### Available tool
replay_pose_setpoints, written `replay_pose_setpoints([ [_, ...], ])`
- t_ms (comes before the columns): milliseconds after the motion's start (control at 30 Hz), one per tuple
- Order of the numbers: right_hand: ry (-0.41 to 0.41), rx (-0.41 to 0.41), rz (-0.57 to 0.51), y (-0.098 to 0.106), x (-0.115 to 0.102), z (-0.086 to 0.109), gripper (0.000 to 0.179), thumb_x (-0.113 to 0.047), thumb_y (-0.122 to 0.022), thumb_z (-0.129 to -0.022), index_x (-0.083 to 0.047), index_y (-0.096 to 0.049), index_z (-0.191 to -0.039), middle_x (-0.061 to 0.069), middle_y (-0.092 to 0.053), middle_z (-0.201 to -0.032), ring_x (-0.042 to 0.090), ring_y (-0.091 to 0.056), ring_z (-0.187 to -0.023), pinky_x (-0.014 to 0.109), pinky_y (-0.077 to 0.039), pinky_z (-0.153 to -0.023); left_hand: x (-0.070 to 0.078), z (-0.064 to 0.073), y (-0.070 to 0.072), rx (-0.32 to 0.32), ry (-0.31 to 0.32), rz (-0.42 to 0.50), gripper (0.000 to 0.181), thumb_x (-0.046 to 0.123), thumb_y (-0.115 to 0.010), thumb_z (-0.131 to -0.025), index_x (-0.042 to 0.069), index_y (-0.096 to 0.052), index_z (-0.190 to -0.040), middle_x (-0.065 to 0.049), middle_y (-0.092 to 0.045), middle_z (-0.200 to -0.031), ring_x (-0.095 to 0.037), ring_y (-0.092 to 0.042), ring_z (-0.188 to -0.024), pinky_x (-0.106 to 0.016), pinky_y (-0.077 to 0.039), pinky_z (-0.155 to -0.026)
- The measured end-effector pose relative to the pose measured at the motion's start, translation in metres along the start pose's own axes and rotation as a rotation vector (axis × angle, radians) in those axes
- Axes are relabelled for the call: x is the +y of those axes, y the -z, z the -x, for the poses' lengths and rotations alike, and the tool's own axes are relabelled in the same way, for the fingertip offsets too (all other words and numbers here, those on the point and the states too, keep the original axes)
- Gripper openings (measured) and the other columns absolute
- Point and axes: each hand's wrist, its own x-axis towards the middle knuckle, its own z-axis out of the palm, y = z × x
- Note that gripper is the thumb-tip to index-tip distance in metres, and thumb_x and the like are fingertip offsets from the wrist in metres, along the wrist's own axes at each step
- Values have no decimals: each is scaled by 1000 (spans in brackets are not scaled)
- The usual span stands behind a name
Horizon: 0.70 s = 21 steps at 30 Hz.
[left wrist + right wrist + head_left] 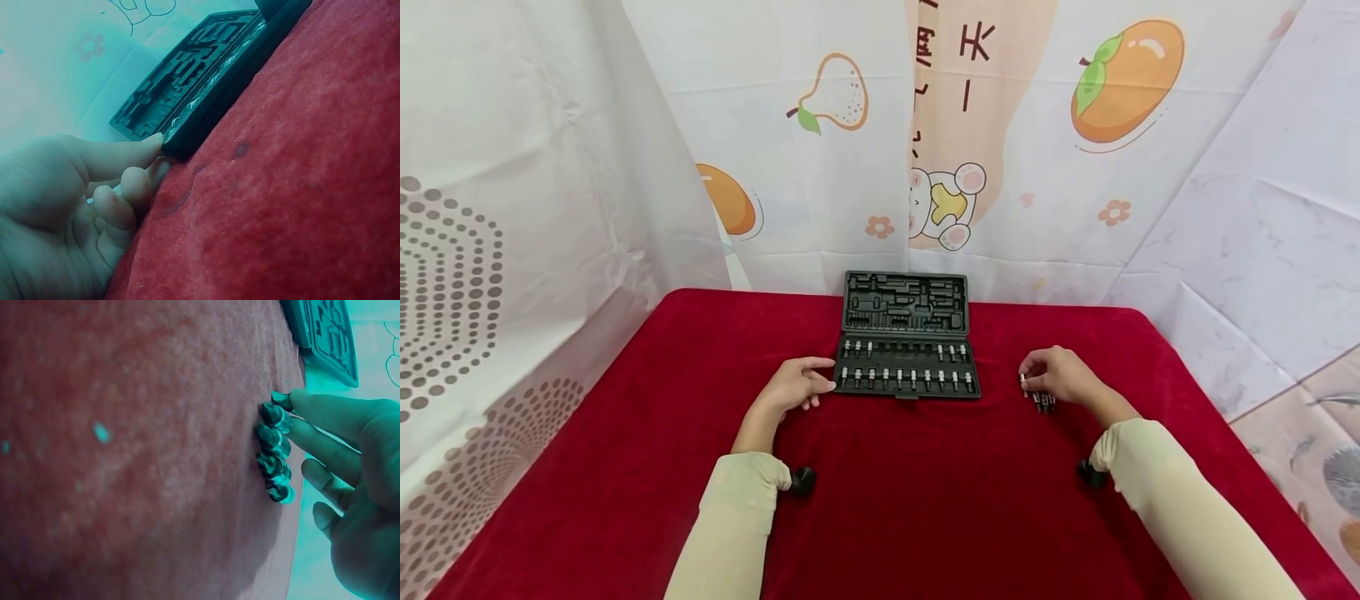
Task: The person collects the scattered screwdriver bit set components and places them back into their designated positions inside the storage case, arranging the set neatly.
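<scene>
Metal bits [274, 440] lie near the open case [902, 361].

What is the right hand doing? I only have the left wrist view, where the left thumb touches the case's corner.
Observer: The right wrist view shows the right hand pinching one socket bit beside a short line of others.
Operator: Good. Where are the gaps in the case's rows?
Observer: From the head view, in the case, the row nearer the lid has three bits at the left and three at the right, with bare slots between.
</scene>
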Motion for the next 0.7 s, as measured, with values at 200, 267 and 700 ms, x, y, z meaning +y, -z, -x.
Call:
replay_pose_setpoints([
  [200, -36, 10, -47, -2, -3, -3, 8, -6, -75, -84, -6, -70, -90, 0, -67, -82, 18, -60, -77, 35, -50, -71, 0, -1, 0, 1, 2, 4, 48, 5, -70, -89, 2, -56, -135, -12, -70, -94, -14, -55, -53, -24, -45, -47],
  [267, -49, 21, -61, -3, -5, -4, 9, -5, -75, -84, -5, -70, -91, 1, -67, -82, 18, -61, -77, 34, -50, -70, 0, 0, -1, 2, 3, 6, 48, 5, -69, -89, 2, -56, -135, -12, -70, -95, -14, -55, -53, -24, -44, -47],
  [700, -104, 147, -88, -16, -20, -21, 7, -2, -68, -86, -2, -69, -93, 8, -68, -83, 19, -63, -70, 36, -52, -67, -1, -2, 0, 1, 4, 8, 48, 5, -70, -89, 2, -56, -135, -12, -70, -94, -15, -55, -53, -24, -44, -48],
])
